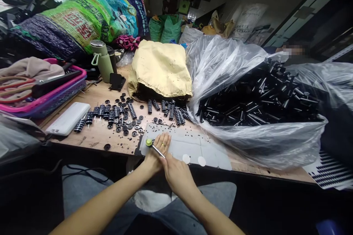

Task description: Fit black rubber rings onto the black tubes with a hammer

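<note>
The left forearm rises from the lower left of the frame, the right forearm from the lower right; they converge near the centre. The left hand lies back upward, its fingers extended and close together. The right hand, fingers curled under, sits just beside the left wrist.

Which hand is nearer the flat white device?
Left. The left hand is right of the white device; the right hand is farther right and lower in view.
</note>
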Demonstrator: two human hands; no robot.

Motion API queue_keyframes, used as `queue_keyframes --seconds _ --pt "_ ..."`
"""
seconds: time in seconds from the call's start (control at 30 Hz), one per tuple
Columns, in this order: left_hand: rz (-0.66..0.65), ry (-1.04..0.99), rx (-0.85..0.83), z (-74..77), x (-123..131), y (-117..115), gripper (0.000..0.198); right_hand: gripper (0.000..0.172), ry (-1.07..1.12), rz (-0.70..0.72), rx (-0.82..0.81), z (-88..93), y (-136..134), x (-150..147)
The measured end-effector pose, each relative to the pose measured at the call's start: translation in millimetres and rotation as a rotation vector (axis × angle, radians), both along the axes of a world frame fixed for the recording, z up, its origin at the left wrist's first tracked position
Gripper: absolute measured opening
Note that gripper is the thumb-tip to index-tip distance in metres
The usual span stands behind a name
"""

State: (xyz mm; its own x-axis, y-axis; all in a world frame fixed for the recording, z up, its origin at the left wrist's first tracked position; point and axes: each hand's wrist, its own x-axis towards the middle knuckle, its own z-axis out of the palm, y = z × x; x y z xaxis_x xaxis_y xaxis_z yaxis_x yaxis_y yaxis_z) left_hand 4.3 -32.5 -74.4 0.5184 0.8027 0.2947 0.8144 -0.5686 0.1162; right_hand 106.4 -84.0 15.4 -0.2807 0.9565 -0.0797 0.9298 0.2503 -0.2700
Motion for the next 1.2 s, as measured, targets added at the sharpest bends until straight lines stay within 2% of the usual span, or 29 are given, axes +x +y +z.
queue_keyframes --seconds 0.1,0.2,0.3,0.33,0.37,0.47,0.53,0.6,0.67,0.73,0.83,0.87,0.93,1.0,1.07,1.13,1.2 --pt "0.018 -0.085 -0.059 9.9 0.4 5.0 0.047 0.037 -0.010 -0.069 0.008 2.2 5.7 8.6" --pt "0.092 -0.160 -0.200 30.1 -1.1 0.5 0.033 0.038 -0.036 -0.223 0.054 4.9 18.2 28.4" --pt "0.036 -0.226 -0.365 49.9 -7.4 5.9 0.027 0.036 -0.128 -0.335 0.071 -7.0 34.8 53.5" --pt "0.051 -0.259 -0.401 55.5 -10.8 15.8 0.031 0.035 -0.156 -0.360 0.075 -14.0 39.5 61.0" --pt "0.118 -0.295 -0.412 60.5 -14.8 30.9 0.037 0.035 -0.176 -0.378 0.091 -21.5 43.3 67.3" --pt "0.468 -0.373 -0.303 70.2 -29.4 98.4 0.042 0.034 -0.210 -0.380 0.183 -41.5 48.8 78.3" --pt "0.640 -0.306 -0.312 71.1 -38.2 144.0 0.041 0.032 -0.200 -0.337 0.243 -47.3 51.4 81.6" --pt "0.672 -0.276 -0.350 67.5 -43.1 174.2 0.037 0.029 -0.153 -0.294 0.294 -45.0 58.9 86.2" --pt "0.642 -0.260 -0.377 61.5 -43.5 184.9 0.032 0.025 -0.088 -0.309 0.351 -36.5 75.2 95.1" --pt "0.598 -0.255 -0.373 56.6 -41.2 180.5 0.032 0.023 -0.030 -0.385 0.392 -25.3 99.6 108.6" --pt "0.530 -0.269 -0.323 56.7 -37.0 160.3 0.041 0.022 0.041 -0.454 0.377 -12.2 138.5 129.3" --pt "0.503 -0.317 -0.314 58.5 -35.6 152.1 0.042 0.021 0.062 -0.446 0.355 -9.6 148.1 133.7" --pt "0.434 -0.551 -0.378 62.9 -32.1 133.9 0.043 0.015 0.111 -0.413 0.311 -6.6 157.8 135.8" --pt "0.350 -0.921 -0.555 66.3 -26.6 113.1 0.043 0.012 0.157 -0.393 0.302 -5.9 152.6 128.6" --pt "0.287 -1.240 -0.775 67.9 -18.4 91.4 0.042 0.017 0.267 -0.391 0.334 -8.0 134.3 113.1" --pt "0.252 -1.428 -0.955 68.5 -8.6 71.7 0.040 0.022 0.534 -0.385 0.352 -13.7 108.8 92.2" --pt "0.216 -1.542 -1.093 69.3 0.4 56.7 0.039 0.024 0.873 -0.347 0.300 -22.4 83.1 70.4"
